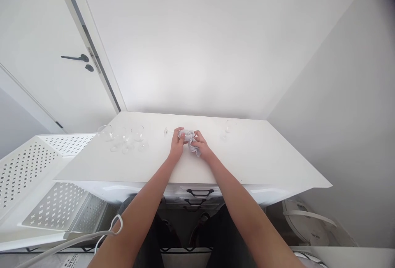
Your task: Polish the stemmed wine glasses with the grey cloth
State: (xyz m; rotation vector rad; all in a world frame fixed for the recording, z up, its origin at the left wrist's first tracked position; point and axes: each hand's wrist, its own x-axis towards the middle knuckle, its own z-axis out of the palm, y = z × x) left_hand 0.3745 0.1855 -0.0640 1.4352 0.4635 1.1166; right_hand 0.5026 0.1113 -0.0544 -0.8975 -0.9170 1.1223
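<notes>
Both my hands meet over the middle of the white table [247, 165]. My left hand [177, 141] is closed around the bowl of a clear stemmed glass [171, 132] that lies sideways, its foot pointing left. My right hand [200, 142] grips a pale grey cloth [193, 144], bunched against the glass bowl and hanging down a little between the hands. Much of the glass is hidden by fingers and cloth.
Three clear stemmed glasses [123, 136] stand in a row at the table's left. Another glass [227, 128] stands upright to the right of my hands. A white perforated rack [37, 165] sits left of the table. A drawer with black handles [200, 193] is below the front edge.
</notes>
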